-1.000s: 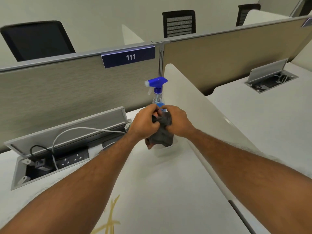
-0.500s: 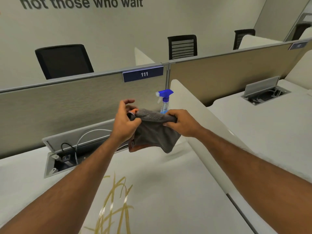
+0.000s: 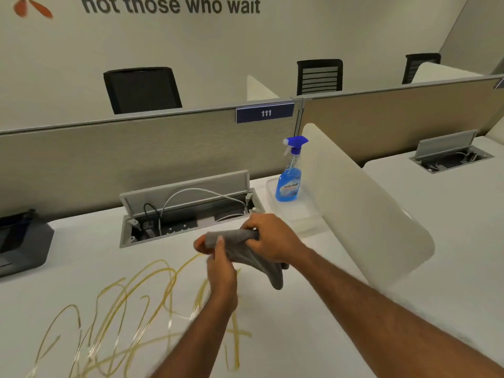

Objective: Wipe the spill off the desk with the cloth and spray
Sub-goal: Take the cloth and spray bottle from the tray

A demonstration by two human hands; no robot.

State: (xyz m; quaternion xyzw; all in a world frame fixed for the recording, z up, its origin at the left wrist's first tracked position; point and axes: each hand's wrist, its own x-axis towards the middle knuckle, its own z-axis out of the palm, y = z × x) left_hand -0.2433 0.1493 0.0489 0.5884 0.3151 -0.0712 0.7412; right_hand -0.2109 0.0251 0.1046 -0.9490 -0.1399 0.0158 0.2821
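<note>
Left hand (image 3: 221,270) and right hand (image 3: 275,241) both pinch the grey cloth (image 3: 268,271), with the yellow spill (image 3: 131,304) spread below, leftward.

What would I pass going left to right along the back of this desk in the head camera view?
dark grey device → open cable box → blue spray bottle → white side divider → second cable box on the neighbouring desk.
</note>
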